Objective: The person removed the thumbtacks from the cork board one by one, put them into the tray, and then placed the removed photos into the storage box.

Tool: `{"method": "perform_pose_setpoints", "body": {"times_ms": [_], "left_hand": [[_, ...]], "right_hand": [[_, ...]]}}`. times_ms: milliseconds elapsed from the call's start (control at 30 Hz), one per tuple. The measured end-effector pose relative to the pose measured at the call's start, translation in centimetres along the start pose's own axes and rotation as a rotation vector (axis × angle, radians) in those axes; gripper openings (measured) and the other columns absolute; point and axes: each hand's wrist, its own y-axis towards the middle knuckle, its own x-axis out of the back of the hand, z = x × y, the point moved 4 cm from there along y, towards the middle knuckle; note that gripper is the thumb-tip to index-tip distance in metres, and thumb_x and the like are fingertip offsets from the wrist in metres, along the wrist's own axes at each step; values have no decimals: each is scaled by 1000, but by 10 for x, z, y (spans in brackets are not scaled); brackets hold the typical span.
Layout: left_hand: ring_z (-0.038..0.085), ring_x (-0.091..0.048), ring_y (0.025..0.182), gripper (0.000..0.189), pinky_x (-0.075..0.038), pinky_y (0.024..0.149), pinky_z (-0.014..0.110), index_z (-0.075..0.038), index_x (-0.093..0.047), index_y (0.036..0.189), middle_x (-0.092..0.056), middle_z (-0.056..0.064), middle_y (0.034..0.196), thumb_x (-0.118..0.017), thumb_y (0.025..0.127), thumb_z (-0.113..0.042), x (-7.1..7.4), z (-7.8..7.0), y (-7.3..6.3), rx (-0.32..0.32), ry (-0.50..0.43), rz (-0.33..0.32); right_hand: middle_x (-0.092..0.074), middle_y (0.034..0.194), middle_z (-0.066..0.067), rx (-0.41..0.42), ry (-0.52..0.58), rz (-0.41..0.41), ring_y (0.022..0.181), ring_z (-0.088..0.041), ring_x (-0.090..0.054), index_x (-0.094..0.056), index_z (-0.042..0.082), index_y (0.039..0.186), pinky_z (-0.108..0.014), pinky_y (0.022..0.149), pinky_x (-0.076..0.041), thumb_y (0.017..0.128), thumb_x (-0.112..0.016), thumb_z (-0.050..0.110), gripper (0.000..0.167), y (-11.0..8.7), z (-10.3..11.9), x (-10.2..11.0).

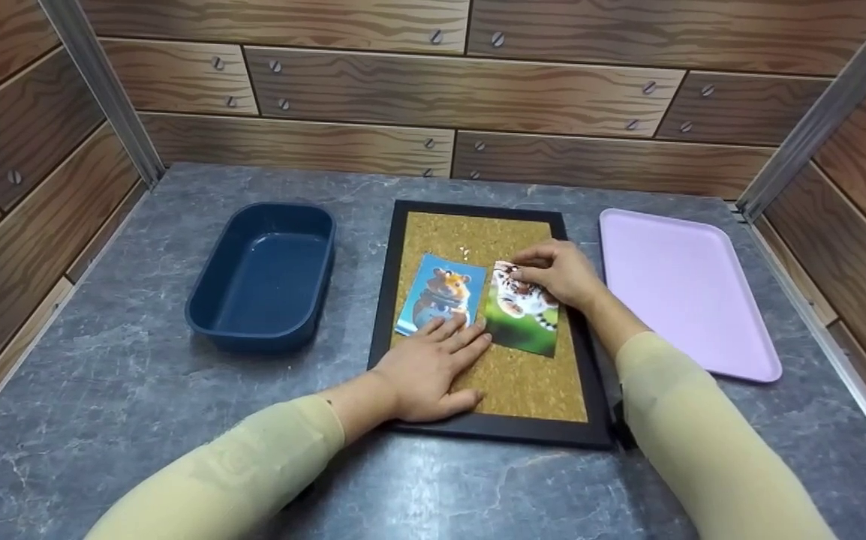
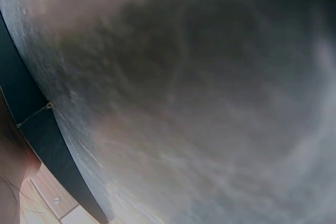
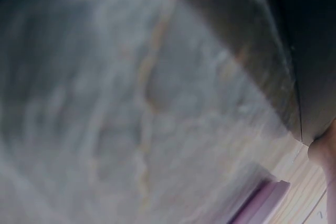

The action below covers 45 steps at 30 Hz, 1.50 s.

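Observation:
A black-framed cork board (image 1: 530,397) lies on the table with two picture cards on it. On its left is a blue card with a hamster (image 1: 444,289), slightly tilted. My left hand (image 1: 425,371) lies flat, fingers spread, its fingertips on this card's lower edge and the cork. Beside it is a green card with a white tiger cub (image 1: 519,322). At that card's top edge, my right hand (image 1: 564,274) has its fingers bent, thumb and index finger pinching the card. Small whitish bits (image 1: 464,253) show above the hamster card, too small to identify.
A deep dark blue bin (image 1: 264,337) stands left of the board. To the right lies a shallow pink tray (image 1: 692,300), its edge also seen in the right wrist view. Wood-patterned walls (image 1: 463,90) enclose the grey marbled table (image 1: 140,390). Both wrist views mostly show blurred table surface.

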Motion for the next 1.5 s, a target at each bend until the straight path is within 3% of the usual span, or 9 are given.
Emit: {"method": "perform_pose_setpoints", "body": {"times_ms": [600,1500], "left_hand": [[29,-13,152,78,-15,123,46,-16,-18,158,-14,5,165,-26,98,-65,-1,-1,0,0,-2,-8],[29,-14,152,78,-15,123,47,-16,-19,158,-15,6,165,-26,98,-65,0,0,0,-2,-1,-10]], "right_hand": [[-70,111,-9,61,-55,-3,109,-25,-59,-79,15,101,-40,100,-42,83,-80,25,22,1,2,-1],[-70,107,-11,80,-25,9,105,-24,-58,-78,11,101,-38,96,-42,84,-79,22,21,1,4,0]]}}
